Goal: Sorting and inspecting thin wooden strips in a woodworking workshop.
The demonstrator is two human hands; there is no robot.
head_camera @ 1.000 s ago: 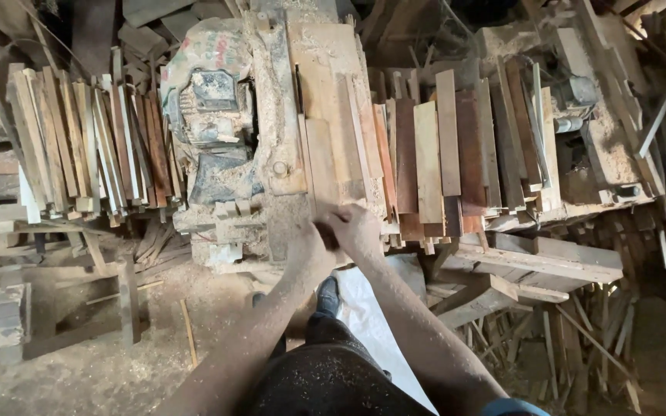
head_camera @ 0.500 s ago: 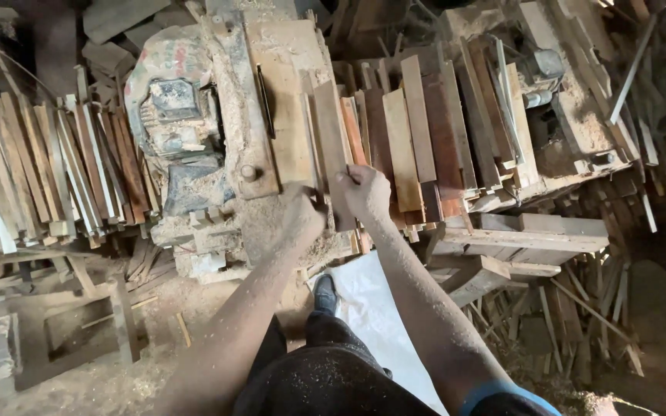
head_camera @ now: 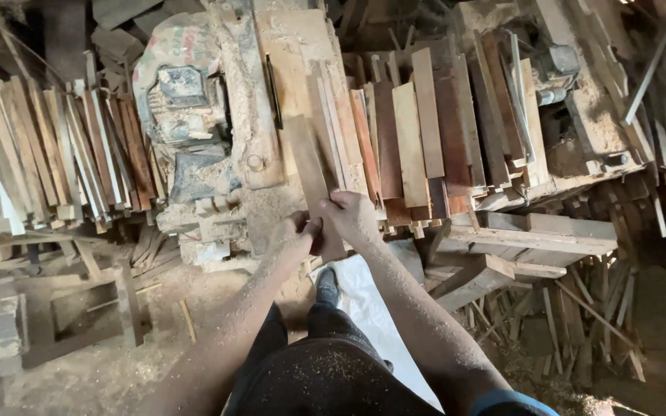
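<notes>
Wooden and narrow, a brown board (head_camera: 311, 181) is gripped at its near end by both the left hand (head_camera: 296, 235) and right hand (head_camera: 352, 218), lying on the sawdust-covered saw bench (head_camera: 260, 154), with stacked planks (head_camera: 418, 135) at three o'clock apparently unprocessed.

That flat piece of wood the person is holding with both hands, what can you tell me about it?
The wooden slat is a thin, flat, narrow strip of dull brown wood, dusty with sawdust. It points away from the person, tilted slightly left, over the sawdust-covered saw table. Its near end is gripped between the left hand and the right hand; its far end lies near the dark slot in the table. More slats lie stacked just to its right.
</notes>
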